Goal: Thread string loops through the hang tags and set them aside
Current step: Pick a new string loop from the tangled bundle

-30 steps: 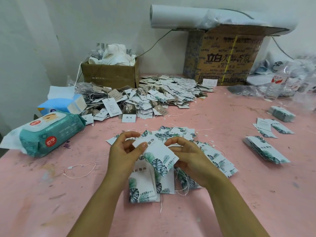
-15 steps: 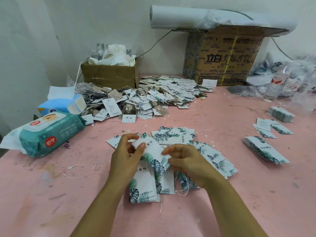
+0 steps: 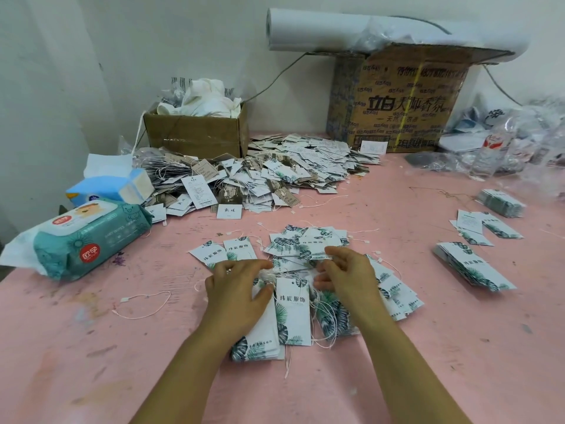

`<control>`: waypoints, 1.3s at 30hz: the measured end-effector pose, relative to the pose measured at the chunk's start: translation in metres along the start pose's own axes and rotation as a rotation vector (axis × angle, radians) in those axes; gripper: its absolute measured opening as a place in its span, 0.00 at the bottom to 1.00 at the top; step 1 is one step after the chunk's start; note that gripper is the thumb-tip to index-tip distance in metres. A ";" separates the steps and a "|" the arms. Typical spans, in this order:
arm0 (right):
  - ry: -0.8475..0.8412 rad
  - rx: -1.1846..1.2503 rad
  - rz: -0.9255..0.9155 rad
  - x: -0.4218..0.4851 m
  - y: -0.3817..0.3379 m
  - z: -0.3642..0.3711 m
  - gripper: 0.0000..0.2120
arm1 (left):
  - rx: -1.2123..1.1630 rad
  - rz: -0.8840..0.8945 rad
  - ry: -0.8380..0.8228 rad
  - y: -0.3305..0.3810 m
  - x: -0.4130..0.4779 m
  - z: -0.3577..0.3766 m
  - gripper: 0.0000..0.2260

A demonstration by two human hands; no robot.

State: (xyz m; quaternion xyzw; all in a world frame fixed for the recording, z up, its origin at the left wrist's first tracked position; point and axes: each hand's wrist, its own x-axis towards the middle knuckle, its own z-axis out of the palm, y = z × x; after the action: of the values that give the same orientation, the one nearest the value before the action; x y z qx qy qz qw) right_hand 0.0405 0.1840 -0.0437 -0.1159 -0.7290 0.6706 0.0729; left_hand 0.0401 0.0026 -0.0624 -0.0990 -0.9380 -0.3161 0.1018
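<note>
On pink table (image 3: 91,362), centre: top hang tag (image 3: 293,310) lay flat on threaded stack (image 3: 260,347). Left hand (image 3: 237,290) curled round the stack's head, at its strings. Right hand (image 3: 347,278) hovered curled beside it; grip indeterminable. Judged: set-aside step. Next: fetch fresh tag and loose string loop (image 3: 125,300).

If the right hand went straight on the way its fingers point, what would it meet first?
Probably the bunched white string loops beside the left hand; the right hand points leftward at them, though depth is unclear.
</note>
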 end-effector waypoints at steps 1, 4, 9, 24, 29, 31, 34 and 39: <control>0.003 -0.037 -0.018 0.000 0.001 0.000 0.14 | 0.029 0.008 0.002 -0.001 0.000 0.001 0.15; -0.006 -0.073 -0.032 0.001 0.002 0.002 0.13 | 0.090 0.004 0.004 -0.002 0.001 0.002 0.17; 0.012 -0.236 -0.112 0.002 0.001 0.001 0.15 | 0.121 -0.008 -0.011 -0.003 0.002 0.003 0.14; -0.130 -0.578 -0.317 -0.004 -0.001 0.004 0.07 | -0.006 -0.028 0.066 -0.001 0.003 0.002 0.04; -0.300 -0.967 -0.330 -0.008 -0.001 0.004 0.08 | -0.012 -0.021 0.058 -0.001 0.002 0.002 0.03; -0.314 -1.015 -0.344 -0.008 -0.002 0.003 0.11 | -0.023 -0.013 0.053 0.000 0.002 0.001 0.03; -0.300 -1.019 -0.392 -0.008 -0.002 0.003 0.13 | -0.061 -0.006 0.037 0.002 0.002 0.000 0.03; -0.246 -1.004 -0.427 -0.008 0.002 0.005 0.20 | -0.065 0.009 0.027 0.004 0.001 -0.001 0.03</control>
State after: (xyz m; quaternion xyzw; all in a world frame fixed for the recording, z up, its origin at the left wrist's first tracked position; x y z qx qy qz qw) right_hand 0.0467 0.1773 -0.0462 0.0927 -0.9693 0.2203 0.0574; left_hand 0.0404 0.0047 -0.0592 -0.1019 -0.9254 -0.3472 0.1126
